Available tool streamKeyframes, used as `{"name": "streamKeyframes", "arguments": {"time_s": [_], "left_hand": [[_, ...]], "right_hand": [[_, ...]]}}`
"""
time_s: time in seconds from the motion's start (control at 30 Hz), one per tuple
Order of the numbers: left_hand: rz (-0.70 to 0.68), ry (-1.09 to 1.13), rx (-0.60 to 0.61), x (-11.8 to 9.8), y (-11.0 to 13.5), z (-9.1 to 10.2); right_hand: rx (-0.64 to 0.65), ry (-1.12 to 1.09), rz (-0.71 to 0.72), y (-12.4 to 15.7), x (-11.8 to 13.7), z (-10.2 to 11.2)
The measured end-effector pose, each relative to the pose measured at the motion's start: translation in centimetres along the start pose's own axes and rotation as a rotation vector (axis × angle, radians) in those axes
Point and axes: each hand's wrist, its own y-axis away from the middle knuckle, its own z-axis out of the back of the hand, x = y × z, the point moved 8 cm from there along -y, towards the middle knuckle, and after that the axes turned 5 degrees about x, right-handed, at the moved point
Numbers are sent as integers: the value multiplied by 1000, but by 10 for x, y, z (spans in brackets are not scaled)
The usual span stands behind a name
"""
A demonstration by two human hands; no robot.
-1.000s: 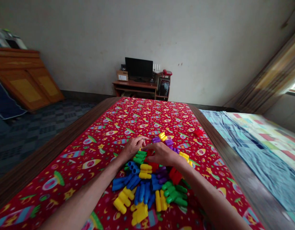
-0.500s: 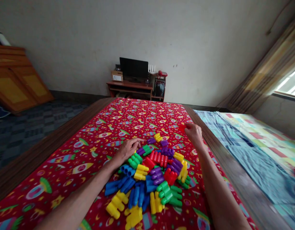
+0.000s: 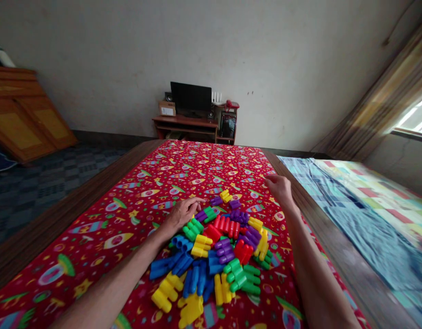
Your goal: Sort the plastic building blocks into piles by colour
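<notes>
My left hand (image 3: 185, 213) rests at the far left edge of a pile of plastic building blocks. Its fingers are loosely stretched out with nothing held, close to a purple block (image 3: 200, 216) and a green block (image 3: 193, 229). Away from the pile on the right, my right hand (image 3: 280, 186) is above the red cloth, its fingers curled together. Whatever they hold, if anything, is hidden. The heap includes a red block (image 3: 227, 226), a purple block (image 3: 225, 252), a blue block (image 3: 199, 278), a yellow block (image 3: 167, 291) and a green block (image 3: 236, 275).
A red patterned cloth (image 3: 128, 228) covers the middle of a dark wooden table (image 3: 104, 178). Beyond its far end stand a desk (image 3: 183, 122) and a monitor (image 3: 191, 99). To the right is a bed (image 3: 375, 196); a wooden cabinet (image 3: 29, 114) stands left.
My right hand has shifted slightly right and turned. The red piece seen at its fingertips earlier no longer shows. My left hand and the pile look unchanged.
</notes>
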Motion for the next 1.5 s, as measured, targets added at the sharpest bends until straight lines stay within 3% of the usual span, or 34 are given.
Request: {"name": "streamKeyframes", "arguments": {"time_s": [0.07, 0.17, 0.23, 0.4, 0.5, 0.57, 0.67, 0.77, 0.87, 1.03, 1.23, 1.3, 1.37, 1.43, 1.5], "left_hand": [[-10, 3, -1, -1, 0, 0], [-40, 3, -16, -2, -1, 1], [-47, 2, -32, -2, -1, 1], [-53, -3, -44, -3, -2, 1], [-55, -2, -38, -5, -1, 2], [-55, 8, -29, -5, -1, 2], [-50, 23, -23, -3, -1, 1], [-55, 8, -24, -2, -1, 0], [-57, -8, -26, -3, -1, 0], [-27, -37, -24, -2, 0, 1], [-14, -44, -21, -2, 1, 1], [-8, -49, -15, -2, 1, 1], [-6, -47, -10, -3, 1, 2], [-10, -33, -12, -3, 1, 2], [-16, -21, -18, -3, 0, 1]], "right_hand": [[320, -56, 167, 9, 38, -27], [820, -77, 454, 57, 96, -67], [948, 5, 581, 88, 122, -81], [943, 192, 703, 121, 147, -99], [934, 66, 681, 111, 146, -98], [841, -62, 618, 91, 139, -87], [561, -108, 488, 50, 111, -58], [248, 16, 287, 17, 62, -23], [36, 92, 83, 3, 9, 3], [-70, 35, -118, 3, -44, 5], [-277, 155, -192, 10, -51, 17], [-248, 101, -148, 8, -39, 19], [-98, 29, -39, 3, -14, 12], [182, -42, 140, 7, 26, -8], [538, -106, 346, 30, 74, -34]]}}
